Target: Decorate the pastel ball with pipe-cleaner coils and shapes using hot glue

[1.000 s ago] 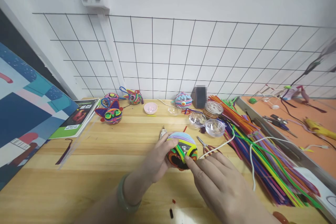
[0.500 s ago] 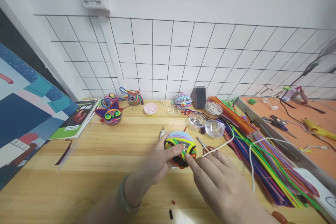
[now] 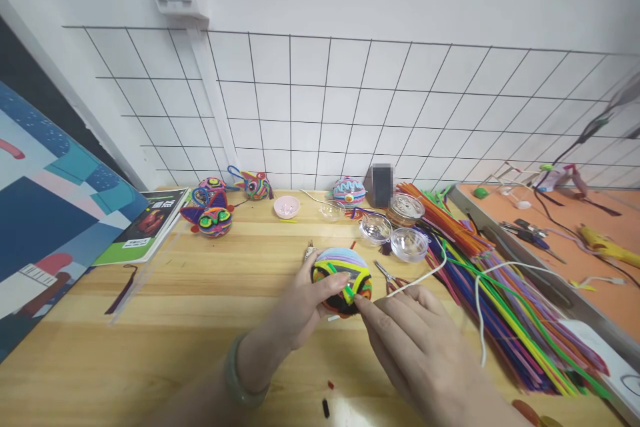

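Observation:
My left hand (image 3: 305, 300) is wrapped round a ball covered in coloured pipe cleaners (image 3: 345, 257), with its thumb across the front. Bands of pale blue, lilac, grey, yellow, green, orange and black cover the ball. Against the ball's lower front, beside a bright green piece, rests the index fingertip of my right hand (image 3: 415, 340). The other fingers of that hand are curled, and its thumb is hidden, so anything pinched there does not show. Just beyond the right hand lie wire cutters (image 3: 387, 275). A white cord (image 3: 425, 275) runs behind its knuckles.
Bundles of pipe cleaners (image 3: 505, 307) spread along the right. Clear plastic half-shells (image 3: 409, 244), a wire spool (image 3: 405, 209) and a pink dish (image 3: 287, 207) stand farther back. Finished ornaments (image 3: 215, 220) sit back left near a magazine (image 3: 145, 230). A yellow glue gun (image 3: 607, 245) lies on the orange surface.
The ball has shifted slightly up and left in my left hand. My right index fingertip stays against its front, moved a little with it.

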Motion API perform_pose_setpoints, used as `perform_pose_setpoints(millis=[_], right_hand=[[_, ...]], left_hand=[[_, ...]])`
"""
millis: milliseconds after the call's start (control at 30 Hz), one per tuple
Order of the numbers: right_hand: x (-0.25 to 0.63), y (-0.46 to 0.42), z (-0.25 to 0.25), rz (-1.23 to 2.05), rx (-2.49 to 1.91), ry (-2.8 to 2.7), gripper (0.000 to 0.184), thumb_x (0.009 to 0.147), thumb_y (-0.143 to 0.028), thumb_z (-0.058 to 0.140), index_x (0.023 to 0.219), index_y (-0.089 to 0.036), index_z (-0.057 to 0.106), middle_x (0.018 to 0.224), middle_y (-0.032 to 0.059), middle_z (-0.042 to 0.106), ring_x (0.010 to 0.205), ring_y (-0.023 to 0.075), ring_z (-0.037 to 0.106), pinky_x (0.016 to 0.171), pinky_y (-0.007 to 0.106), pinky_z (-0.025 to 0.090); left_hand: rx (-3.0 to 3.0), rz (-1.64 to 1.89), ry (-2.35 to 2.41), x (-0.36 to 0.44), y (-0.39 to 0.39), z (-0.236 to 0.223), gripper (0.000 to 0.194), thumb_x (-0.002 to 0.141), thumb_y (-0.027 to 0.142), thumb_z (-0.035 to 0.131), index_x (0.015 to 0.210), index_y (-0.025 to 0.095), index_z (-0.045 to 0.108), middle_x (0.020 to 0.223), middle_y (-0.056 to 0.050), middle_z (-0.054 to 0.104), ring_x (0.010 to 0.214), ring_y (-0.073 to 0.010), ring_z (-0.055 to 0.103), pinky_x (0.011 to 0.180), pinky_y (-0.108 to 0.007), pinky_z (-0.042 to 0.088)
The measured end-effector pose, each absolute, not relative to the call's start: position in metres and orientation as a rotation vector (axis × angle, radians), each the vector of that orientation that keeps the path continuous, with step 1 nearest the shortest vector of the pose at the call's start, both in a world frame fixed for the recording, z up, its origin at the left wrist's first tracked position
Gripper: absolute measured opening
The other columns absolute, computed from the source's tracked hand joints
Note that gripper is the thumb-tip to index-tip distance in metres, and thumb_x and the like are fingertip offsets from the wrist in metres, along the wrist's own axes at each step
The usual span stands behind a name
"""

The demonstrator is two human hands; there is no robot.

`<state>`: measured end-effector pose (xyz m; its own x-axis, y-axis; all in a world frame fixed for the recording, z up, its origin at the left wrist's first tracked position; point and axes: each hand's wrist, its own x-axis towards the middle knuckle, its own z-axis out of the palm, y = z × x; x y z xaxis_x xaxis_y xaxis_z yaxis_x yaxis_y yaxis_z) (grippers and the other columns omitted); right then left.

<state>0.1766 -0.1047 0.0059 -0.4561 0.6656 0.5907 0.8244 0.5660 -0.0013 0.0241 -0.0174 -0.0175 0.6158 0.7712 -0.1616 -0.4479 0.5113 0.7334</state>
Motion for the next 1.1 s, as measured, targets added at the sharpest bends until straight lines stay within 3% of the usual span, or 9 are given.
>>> perform_pose_setpoints(millis=[233, 567, 900, 1100], right_hand=[[0.174, -0.102, 0.005, -0.394, -1.168, -2.235, 0.021, 0.09, -0.005, 0.048, 0.106, -0.005, 0.063, 0.067, 0.0051, 0.06, 0.06, 0.0161, 0.044, 0.061, 0.034, 0.032], [0.174, -0.099, 0.01, -0.423, -1.169, -2.259, 0.019, 0.091, -0.006, 0.047, 0.098, -0.006, 0.065, 0.064, 0.0037, 0.061, 0.057, 0.0152, 0.049, 0.061, 0.034, 0.032], [0.175, -0.096, 0.02, -0.541, -1.217, -2.293, 0.028, 0.095, -0.011, 0.04, 0.086, -0.01, 0.066, 0.06, 0.0017, 0.06, 0.053, 0.0143, 0.051, 0.057, 0.032, 0.03], [0.177, -0.097, 0.017, -0.529, -1.204, -2.304, 0.028, 0.095, -0.01, 0.041, 0.088, -0.007, 0.068, 0.06, 0.0024, 0.06, 0.053, 0.015, 0.052, 0.059, 0.033, 0.03]], left_hand=[[0.703, 0.792, 0.507, 0.025, -0.019, -0.014, 0.046, 0.07, 0.021, 0.075, 0.111, 0.017, 0.054, 0.095, -0.006, 0.065, 0.083, -0.0154, 0.063, 0.071, -0.025, 0.05], [0.719, 0.761, 0.53, 0.024, -0.02, -0.014, 0.045, 0.07, 0.024, 0.076, 0.108, 0.016, 0.054, 0.092, -0.006, 0.064, 0.077, -0.0152, 0.061, 0.064, -0.024, 0.047], [0.656, 0.634, 0.405, 0.024, -0.015, -0.024, 0.042, 0.075, 0.031, 0.071, 0.11, 0.017, 0.052, 0.099, -0.01, 0.064, 0.082, -0.0192, 0.062, 0.068, -0.032, 0.049], [0.701, 0.654, 0.428, 0.025, -0.015, -0.024, 0.043, 0.072, 0.021, 0.073, 0.111, 0.016, 0.054, 0.099, -0.01, 0.065, 0.083, -0.0187, 0.062, 0.071, -0.031, 0.047]])
